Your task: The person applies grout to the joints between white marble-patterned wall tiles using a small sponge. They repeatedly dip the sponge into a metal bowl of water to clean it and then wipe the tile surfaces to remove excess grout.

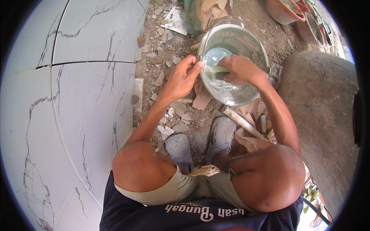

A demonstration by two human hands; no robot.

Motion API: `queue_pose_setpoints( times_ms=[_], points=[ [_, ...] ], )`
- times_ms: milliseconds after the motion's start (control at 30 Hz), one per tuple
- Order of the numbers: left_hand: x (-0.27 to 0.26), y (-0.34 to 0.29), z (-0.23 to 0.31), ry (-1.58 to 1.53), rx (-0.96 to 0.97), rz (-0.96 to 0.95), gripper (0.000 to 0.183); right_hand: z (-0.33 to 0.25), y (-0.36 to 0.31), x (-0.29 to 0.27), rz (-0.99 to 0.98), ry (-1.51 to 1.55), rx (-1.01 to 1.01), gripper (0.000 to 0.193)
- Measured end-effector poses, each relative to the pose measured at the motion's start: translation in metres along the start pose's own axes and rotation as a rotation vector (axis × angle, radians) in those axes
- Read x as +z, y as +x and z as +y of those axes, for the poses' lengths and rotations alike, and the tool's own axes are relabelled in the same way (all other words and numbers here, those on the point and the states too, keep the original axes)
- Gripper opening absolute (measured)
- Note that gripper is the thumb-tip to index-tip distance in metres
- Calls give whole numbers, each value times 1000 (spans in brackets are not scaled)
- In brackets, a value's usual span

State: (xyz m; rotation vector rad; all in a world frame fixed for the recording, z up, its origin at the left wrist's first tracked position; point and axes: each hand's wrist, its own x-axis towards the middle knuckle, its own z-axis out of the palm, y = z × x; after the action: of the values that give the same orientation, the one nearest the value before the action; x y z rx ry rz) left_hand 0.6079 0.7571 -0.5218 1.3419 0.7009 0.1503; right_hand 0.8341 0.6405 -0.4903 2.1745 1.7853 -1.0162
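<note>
A pale plastic bucket (249, 45), smeared with whitish residue, stands on the rubble in front of me. Whitish, watery material (217, 53) lies at its bottom. My left hand (183, 78) is closed on the bucket's left rim, thumb uppermost. Inside the bucket, my right hand (239, 69) grips a pale green, flat piece (219, 69) that looks like a scraper. Its far end reaches toward the bucket's left wall, and my fingers hide the rest.
White marble-patterned tiles (92, 100) cover the left side. Broken stones (158, 50) and torn brown paper (202, 96) surround the bucket. A pipe-like piece (243, 122) lies near my right shoe (222, 134). A large grey rounded object (320, 111) stands at right; an orange basin (283, 11) sits farther back.
</note>
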Motion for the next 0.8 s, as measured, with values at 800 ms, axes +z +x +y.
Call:
queue_pose_setpoints(
  times_ms=[800],
  points=[
    [-92,-127,227,683,-267,-136,46,-57,18,-158,417,923,-322,62]
  ],
)
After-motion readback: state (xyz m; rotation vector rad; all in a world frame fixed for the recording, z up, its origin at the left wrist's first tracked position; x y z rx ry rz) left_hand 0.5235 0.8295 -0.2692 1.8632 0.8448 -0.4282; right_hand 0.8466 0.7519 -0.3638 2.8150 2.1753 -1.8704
